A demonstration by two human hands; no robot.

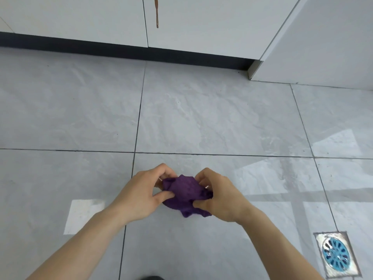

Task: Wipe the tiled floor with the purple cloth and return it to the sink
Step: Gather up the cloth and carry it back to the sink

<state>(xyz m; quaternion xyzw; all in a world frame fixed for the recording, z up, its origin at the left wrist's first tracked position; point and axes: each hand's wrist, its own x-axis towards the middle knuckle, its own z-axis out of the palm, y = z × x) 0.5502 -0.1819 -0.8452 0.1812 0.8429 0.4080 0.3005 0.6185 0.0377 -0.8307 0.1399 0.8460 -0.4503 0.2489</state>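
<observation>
A crumpled purple cloth (184,194) is bunched between both of my hands, low over the grey tiled floor (201,118). My left hand (141,196) pinches its left side with thumb and fingers. My right hand (219,197) grips its right side, fingers curled into the fabric. Part of the cloth hangs below my hands; I cannot tell whether it touches the tile. The sink is not in view.
White cabinet doors (80,17) with a dark kickboard (121,50) run along the far side, one with a brown handle (156,13). A white wall panel (323,47) stands at the right. A square floor drain (336,256) sits at the near right.
</observation>
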